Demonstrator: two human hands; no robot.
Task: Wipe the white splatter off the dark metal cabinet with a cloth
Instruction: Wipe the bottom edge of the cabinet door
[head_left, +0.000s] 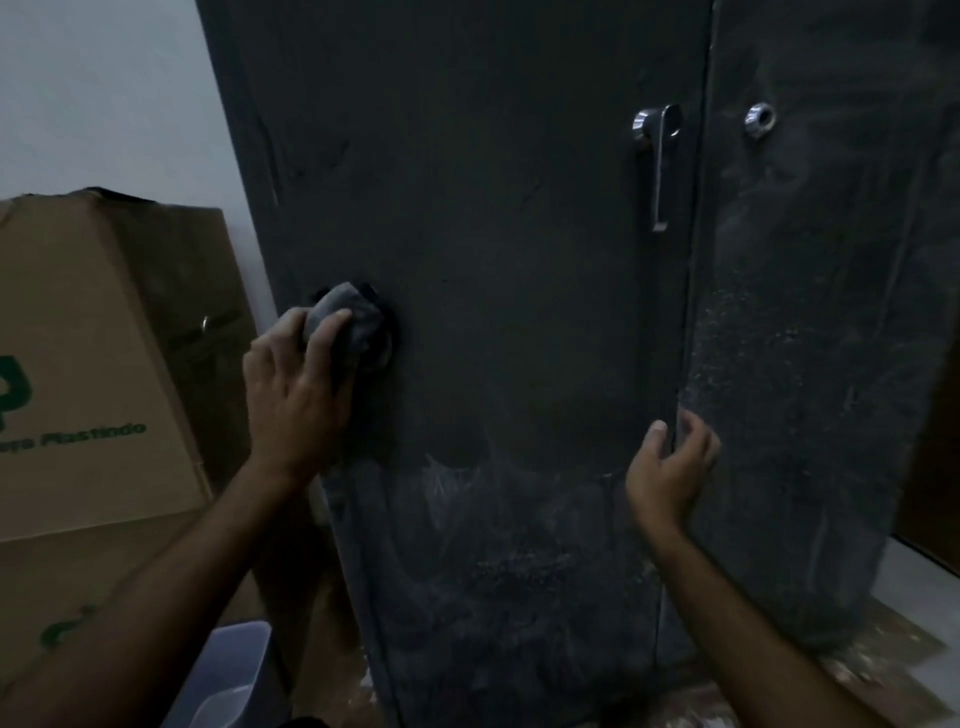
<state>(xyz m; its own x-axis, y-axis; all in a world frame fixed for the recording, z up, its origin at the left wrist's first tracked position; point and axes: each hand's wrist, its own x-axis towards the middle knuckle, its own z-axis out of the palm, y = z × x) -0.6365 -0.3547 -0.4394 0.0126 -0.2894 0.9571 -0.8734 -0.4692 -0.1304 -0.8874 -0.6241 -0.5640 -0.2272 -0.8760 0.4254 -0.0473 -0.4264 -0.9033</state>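
while left hand (296, 395) grips cloth (345, 325) against cabinet (493, 260), wiping is underway; right hand (670, 467), loosely curled, holds nothing; splatter (467, 499) below cloth likely next.

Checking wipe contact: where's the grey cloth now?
Head view, left of centre: the crumpled grey cloth is held by the left hand against the dark metal cabinet, near its left edge.

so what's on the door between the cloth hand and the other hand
In the head view, between the left hand gripping the cloth and the right hand lies bare dark cabinet door, with smeared white splatter along its lower part.
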